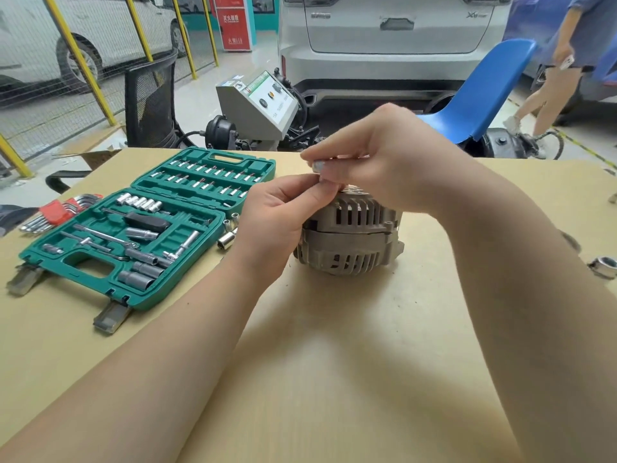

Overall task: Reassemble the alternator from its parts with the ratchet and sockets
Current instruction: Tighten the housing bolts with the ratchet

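Note:
The grey alternator stands on the cardboard-covered table, its slotted housing facing me. Both hands meet over its top left edge. My left hand pinches something small at its fingertips, pressed against the housing's top; the part itself is mostly hidden. My right hand hovers just above, thumb and fingers closed on a small metal piece that I cannot identify. The green socket set case lies open to the left, with sockets and extension bars inside. Three loose sockets lie between the case and my left wrist.
A red holder of hex keys lies at the far left. A metal ring part sits at the table's right edge. Behind the table are a mesh chair, a grey machine, a blue chair, a parked car and a person walking at right.

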